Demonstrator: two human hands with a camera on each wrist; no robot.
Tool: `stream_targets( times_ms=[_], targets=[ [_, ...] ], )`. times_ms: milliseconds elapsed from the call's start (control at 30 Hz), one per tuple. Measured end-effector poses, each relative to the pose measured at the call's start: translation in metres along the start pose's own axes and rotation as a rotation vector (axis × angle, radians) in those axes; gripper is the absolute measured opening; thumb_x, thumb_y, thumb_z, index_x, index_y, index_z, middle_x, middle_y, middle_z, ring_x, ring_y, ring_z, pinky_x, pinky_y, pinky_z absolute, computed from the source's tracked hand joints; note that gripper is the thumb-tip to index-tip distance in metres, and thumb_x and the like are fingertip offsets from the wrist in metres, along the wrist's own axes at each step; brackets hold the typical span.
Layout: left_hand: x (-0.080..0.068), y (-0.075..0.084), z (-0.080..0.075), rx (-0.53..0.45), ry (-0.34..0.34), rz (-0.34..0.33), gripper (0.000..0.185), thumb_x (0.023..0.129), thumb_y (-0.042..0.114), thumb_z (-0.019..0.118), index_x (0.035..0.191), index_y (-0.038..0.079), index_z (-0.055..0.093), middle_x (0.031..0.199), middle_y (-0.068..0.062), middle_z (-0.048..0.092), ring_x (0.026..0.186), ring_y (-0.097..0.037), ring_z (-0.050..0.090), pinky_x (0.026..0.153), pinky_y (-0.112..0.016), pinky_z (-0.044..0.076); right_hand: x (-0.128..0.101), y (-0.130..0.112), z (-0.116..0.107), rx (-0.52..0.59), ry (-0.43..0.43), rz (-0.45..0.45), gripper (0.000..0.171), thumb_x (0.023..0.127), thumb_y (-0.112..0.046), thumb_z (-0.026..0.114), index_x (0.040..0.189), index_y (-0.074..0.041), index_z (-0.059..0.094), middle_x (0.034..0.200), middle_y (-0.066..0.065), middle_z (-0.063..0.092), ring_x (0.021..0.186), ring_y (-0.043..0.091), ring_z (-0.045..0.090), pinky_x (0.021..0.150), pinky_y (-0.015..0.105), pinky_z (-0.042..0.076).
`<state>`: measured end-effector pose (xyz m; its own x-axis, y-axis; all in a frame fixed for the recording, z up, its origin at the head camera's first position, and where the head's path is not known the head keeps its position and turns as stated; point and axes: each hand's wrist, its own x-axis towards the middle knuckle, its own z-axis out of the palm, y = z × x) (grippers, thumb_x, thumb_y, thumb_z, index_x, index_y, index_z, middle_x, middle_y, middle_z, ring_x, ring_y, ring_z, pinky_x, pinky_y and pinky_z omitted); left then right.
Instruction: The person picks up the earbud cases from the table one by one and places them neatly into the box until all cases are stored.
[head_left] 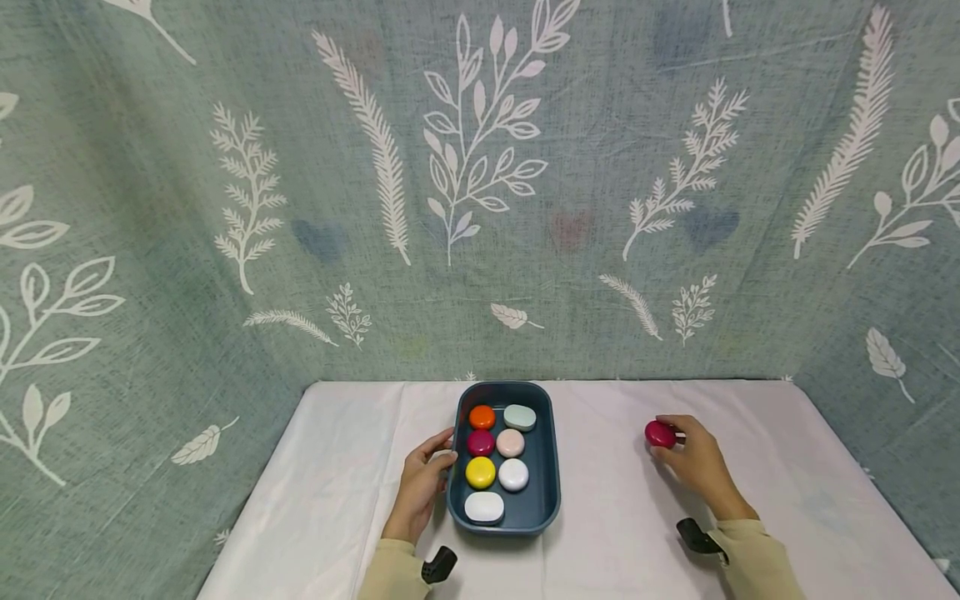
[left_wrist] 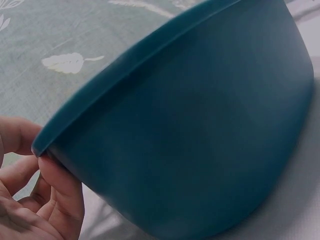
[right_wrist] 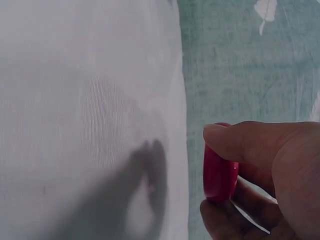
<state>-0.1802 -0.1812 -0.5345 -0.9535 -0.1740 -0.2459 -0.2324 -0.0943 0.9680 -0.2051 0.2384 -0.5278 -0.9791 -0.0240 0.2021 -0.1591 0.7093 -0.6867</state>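
Right hand (head_left: 693, 458) pinching a glossy magenta round pebble-shaped piece (head_left: 660, 433) between thumb and fingers, held above the white cloth-covered table (head_left: 615, 533) toward its right side. Left hand (head_left: 423, 487) gripping the left rim of the dark teal rectangular plastic tray (head_left: 546, 467), near the table's middle. Seven similar pieces already in the tray, in two rows: orange, magenta, yellow, white, pale green, pink, white. Judging by that, mostly filled; one piece outside it.
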Motion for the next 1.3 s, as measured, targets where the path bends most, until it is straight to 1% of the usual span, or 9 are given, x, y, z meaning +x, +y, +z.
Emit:
stream_targets(
  times_ms=[167,433,667,833,967,1300],
  targets=[
    [0.0,0.0,0.001,-0.001,0.002,-0.001,0.049,0.099,0.005,0.064,0.147,0.0,0.06,0.125,-0.011,0.056,0.089,-0.018,0.055,0.058,-0.022,0.042,0.002,-0.007,0.007,0.025,0.015,-0.054,0.05,0.082,0.011,0.081,0.128,0.016,0.063,0.125,0.033,0.062,0.113,0.05,0.063,0.096,0.061,0.054],
    [0.0,0.0,0.001,-0.001,0.002,-0.005,0.049,0.099,0.006,0.065,0.147,0.001,0.061,0.125,-0.01,0.055,0.092,-0.019,0.056,0.059,-0.022,0.043,0.004,-0.02,0.017,0.055,0.022,-0.102,0.05,0.08,0.014,0.081,0.127,0.015,0.064,0.123,0.03,0.064,0.11,0.047,0.065,0.095,0.06,0.055],
    [0.0,0.0,0.0,-0.008,-0.001,0.004,0.049,0.099,0.006,0.065,0.147,0.0,0.06,0.123,-0.009,0.055,0.091,-0.018,0.056,0.058,-0.022,0.043,0.006,-0.036,0.025,0.057,0.016,-0.133,0.05,0.079,0.013,0.083,0.127,0.012,0.065,0.123,0.027,0.065,0.112,0.044,0.065,0.095,0.058,0.056],
    [0.001,-0.001,0.0,0.004,0.01,-0.009,0.048,0.099,0.006,0.065,0.147,0.001,0.061,0.124,-0.009,0.055,0.094,-0.02,0.056,0.06,-0.023,0.043,0.008,-0.045,0.031,0.068,0.028,-0.183,0.051,0.078,0.014,0.084,0.125,0.011,0.066,0.122,0.026,0.066,0.112,0.043,0.066,0.093,0.056,0.057],
    [0.001,-0.002,0.0,0.004,0.011,-0.008,0.048,0.099,0.006,0.064,0.147,0.001,0.061,0.123,-0.009,0.056,0.094,-0.02,0.056,0.06,-0.023,0.043,0.011,-0.053,0.035,0.076,0.035,-0.216,0.05,0.077,0.015,0.084,0.124,0.01,0.067,0.121,0.025,0.067,0.11,0.042,0.066,0.092,0.055,0.058],
    [0.001,-0.003,-0.001,-0.006,-0.003,0.002,0.048,0.1,0.006,0.064,0.147,0.0,0.06,0.123,-0.009,0.056,0.092,-0.018,0.056,0.059,-0.022,0.043,0.016,-0.069,0.044,0.115,0.013,-0.236,0.049,0.078,0.014,0.083,0.124,0.008,0.068,0.119,0.021,0.068,0.108,0.038,0.067,0.09,0.054,0.059]
  ],
)
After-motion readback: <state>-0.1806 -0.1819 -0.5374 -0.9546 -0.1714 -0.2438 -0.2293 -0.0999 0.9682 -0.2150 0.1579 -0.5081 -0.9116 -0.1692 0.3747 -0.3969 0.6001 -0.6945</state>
